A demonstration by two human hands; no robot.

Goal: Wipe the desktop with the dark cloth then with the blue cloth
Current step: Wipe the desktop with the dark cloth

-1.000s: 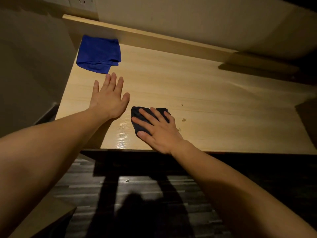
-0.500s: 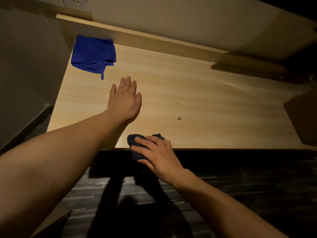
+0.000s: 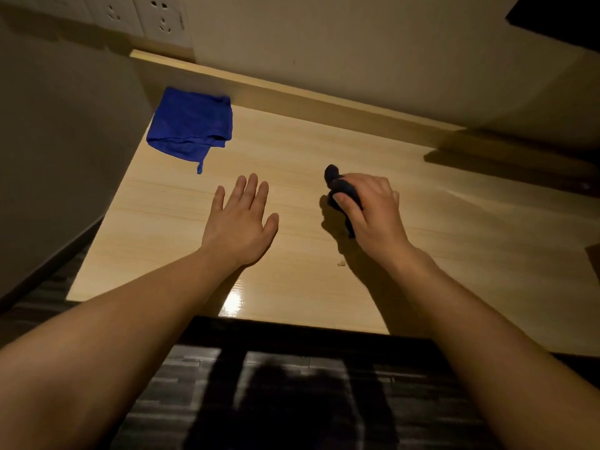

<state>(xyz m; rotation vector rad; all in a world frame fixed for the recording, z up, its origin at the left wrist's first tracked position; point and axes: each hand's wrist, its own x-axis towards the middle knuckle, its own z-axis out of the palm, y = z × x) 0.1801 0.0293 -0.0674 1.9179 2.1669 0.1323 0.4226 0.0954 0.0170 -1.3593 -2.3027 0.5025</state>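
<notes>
- Right hand (image 3: 373,209): fingers (image 3: 345,204) clenched round bunched dark cloth (image 3: 341,185), above table (image 3: 324,287).
- Left hand (image 3: 240,222): fingers released, flat on table.
- Blue cloth (image 3: 191,125): far left corner, apart from both.

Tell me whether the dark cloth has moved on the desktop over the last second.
Yes. The dark cloth, bunched in the right hand, has gone from the near edge of the desktop up toward the back ledge, past the crumb.

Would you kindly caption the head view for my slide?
Right hand grips the bunched dark cloth on the desktop; left hand lies flat.
</notes>
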